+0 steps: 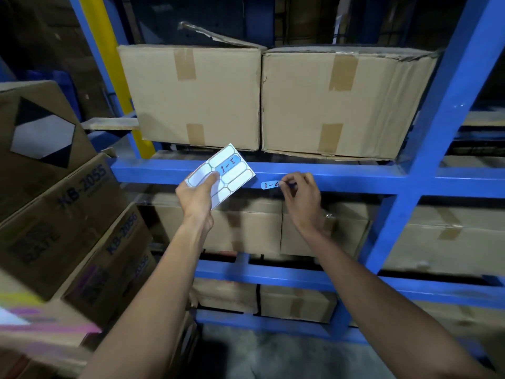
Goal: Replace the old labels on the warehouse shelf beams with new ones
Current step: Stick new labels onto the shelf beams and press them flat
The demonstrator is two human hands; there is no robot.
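My left hand (pixel 197 196) holds a white label sheet (pixel 236 175) up in front of the blue shelf beam (pixel 341 177). One blue label marked "1-5" (pixel 228 166) remains on the sheet; the other slots look peeled. A small blue label marked "1-4" (pixel 270 184) lies on the beam's front face. My right hand (pixel 302 196) pinches the right end of that label with fingertips. Whether the label is fully stuck to the beam cannot be told.
Two taped cardboard boxes (pixel 273 99) sit on the shelf above the beam. More boxes fill the lower shelves (pixel 273 228). A blue upright (pixel 426 149) stands right. Stacked "KB-2055" cartons (pixel 68 214) crowd the left. A yellow post (pixel 114 64) rises behind.
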